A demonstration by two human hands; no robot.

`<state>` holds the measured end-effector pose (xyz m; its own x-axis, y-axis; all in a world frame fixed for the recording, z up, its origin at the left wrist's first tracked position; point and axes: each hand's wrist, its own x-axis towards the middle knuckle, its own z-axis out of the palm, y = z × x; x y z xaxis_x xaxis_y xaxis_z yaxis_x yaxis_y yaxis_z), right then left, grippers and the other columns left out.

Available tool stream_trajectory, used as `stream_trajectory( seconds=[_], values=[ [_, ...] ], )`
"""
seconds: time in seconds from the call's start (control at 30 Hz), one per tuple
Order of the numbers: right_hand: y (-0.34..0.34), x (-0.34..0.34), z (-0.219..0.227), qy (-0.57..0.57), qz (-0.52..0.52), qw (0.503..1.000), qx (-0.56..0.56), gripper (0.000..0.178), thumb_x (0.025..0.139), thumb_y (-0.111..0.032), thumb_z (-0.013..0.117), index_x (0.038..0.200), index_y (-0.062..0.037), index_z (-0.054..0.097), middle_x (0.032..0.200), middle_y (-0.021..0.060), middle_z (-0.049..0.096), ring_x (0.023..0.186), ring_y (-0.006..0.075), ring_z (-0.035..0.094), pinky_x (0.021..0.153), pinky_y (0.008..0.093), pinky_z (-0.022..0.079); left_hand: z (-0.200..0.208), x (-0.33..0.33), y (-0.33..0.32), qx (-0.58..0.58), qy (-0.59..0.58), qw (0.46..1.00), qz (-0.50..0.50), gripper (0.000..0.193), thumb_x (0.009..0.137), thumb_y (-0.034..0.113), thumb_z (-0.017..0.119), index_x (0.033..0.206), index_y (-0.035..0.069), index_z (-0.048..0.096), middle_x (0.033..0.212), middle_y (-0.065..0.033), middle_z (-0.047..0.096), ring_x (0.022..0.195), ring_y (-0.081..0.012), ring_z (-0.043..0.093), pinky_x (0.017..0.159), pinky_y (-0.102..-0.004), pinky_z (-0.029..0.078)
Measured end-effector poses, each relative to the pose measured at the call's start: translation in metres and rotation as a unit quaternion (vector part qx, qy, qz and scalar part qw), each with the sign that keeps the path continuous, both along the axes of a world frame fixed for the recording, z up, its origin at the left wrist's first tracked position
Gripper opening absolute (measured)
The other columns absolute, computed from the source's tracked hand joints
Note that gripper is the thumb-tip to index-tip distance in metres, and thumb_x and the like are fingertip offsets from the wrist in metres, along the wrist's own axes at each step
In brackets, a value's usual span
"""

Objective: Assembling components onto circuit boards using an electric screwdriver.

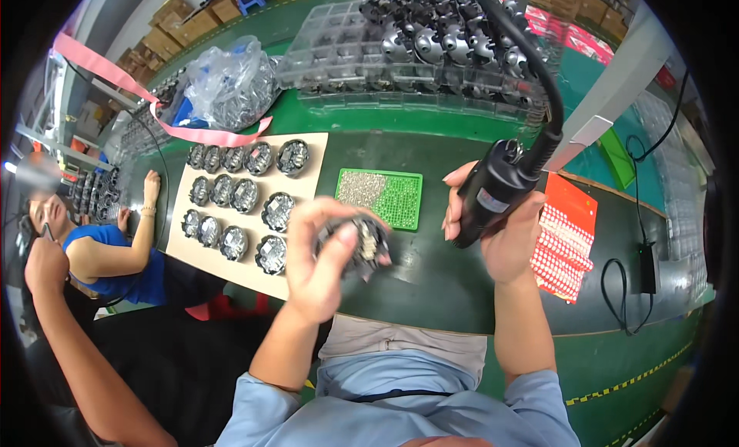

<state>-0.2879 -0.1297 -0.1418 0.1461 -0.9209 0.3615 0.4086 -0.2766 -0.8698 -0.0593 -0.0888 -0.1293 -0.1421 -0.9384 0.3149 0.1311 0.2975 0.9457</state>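
Note:
My left hand [319, 255] grips a round dark assembly [363, 247] with pale parts inside, held above the table and slightly blurred. In my right hand [504, 239] is a black electric screwdriver [496, 191], its cord running up and away; its tip is hidden from me. Between my hands, a little farther off, lies a green tray [402, 202] with small metal screws [360, 188] gathered mostly at its left side. Left of my left hand, several similar round assemblies [271, 254] sit in rows on a tan board [306, 187].
An orange sheet with rows of white stickers [566, 239] lies right. Behind stand clear plastic trays [331, 47] of silver-and-black parts, beside a plastic bag [235, 85]. A metal post [616, 85] rises at right, near a black adapter [648, 266]. People [115, 251] are at left.

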Motion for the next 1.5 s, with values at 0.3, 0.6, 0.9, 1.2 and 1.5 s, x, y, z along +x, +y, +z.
stream_trajectory(
  seconds=[0.3, 0.6, 0.9, 1.2, 1.5],
  values=[
    [0.0, -0.001, 0.007, 0.057, -0.047, 0.997, 0.004, 0.098, 0.094, -0.082, 0.039, 0.115, 0.0109, 0.06, 0.078, 0.0095, 0.064, 0.064, 0.0145, 0.064, 0.059, 0.0271, 0.053, 0.04, 0.012, -0.167, 0.109, 0.015, 0.992, 0.065, 0.035, 0.108, 0.025, 0.05, 0.136, 0.005, 0.04, 0.113, -0.0211, 0.068, 0.089, -0.0297, 0.072, 0.075, -0.0393, 0.055],
    [-0.004, -0.006, 0.005, 0.098, -0.055, 0.993, -0.022, 0.092, 0.096, -0.079, 0.04, 0.116, 0.009, 0.059, 0.08, 0.0079, 0.064, 0.066, 0.0115, 0.063, 0.062, 0.0255, 0.053, 0.031, 0.013, -0.354, 0.101, -0.126, 0.982, 0.096, 0.042, 0.102, 0.02, 0.055, 0.138, -0.003, 0.055, 0.117, -0.014, 0.065, 0.093, -0.0234, 0.067, 0.078, -0.0425, 0.06],
    [-0.01, -0.004, -0.002, 0.04, -0.065, 0.995, -0.068, 0.063, 0.105, -0.057, 0.052, 0.11, 0.0045, 0.062, 0.07, 0.002, 0.057, 0.063, 0.0099, 0.061, 0.058, 0.0242, 0.047, 0.012, -0.014, -0.384, 0.125, -0.239, 0.943, 0.192, 0.039, 0.099, 0.025, 0.053, 0.126, 0.001, 0.067, 0.103, -0.0175, 0.075, 0.085, -0.0294, 0.074, 0.076, -0.0415, 0.057],
    [-0.006, 0.001, -0.002, 0.059, -0.062, 0.994, -0.072, 0.063, 0.105, -0.057, 0.052, 0.112, 0.0048, 0.062, 0.07, 0.0017, 0.058, 0.064, 0.0089, 0.06, 0.059, 0.024, 0.046, 0.019, -0.002, -0.38, -0.062, -0.435, 0.874, 0.208, 0.047, 0.088, 0.034, 0.068, 0.128, 0.008, 0.07, 0.121, -0.025, 0.072, 0.118, -0.0393, 0.066, 0.103, -0.0447, 0.05],
    [-0.005, -0.002, -0.003, 0.062, -0.066, 0.995, -0.036, 0.082, 0.101, -0.071, 0.045, 0.111, 0.0086, 0.06, 0.078, 0.0076, 0.064, 0.065, 0.0128, 0.065, 0.06, 0.0261, 0.051, 0.019, 0.005, -0.338, -0.051, -0.388, 0.89, 0.234, 0.05, 0.09, 0.034, 0.069, 0.13, 0.004, 0.068, 0.116, -0.0221, 0.074, 0.107, -0.0358, 0.072, 0.095, -0.0426, 0.054]
  ],
)
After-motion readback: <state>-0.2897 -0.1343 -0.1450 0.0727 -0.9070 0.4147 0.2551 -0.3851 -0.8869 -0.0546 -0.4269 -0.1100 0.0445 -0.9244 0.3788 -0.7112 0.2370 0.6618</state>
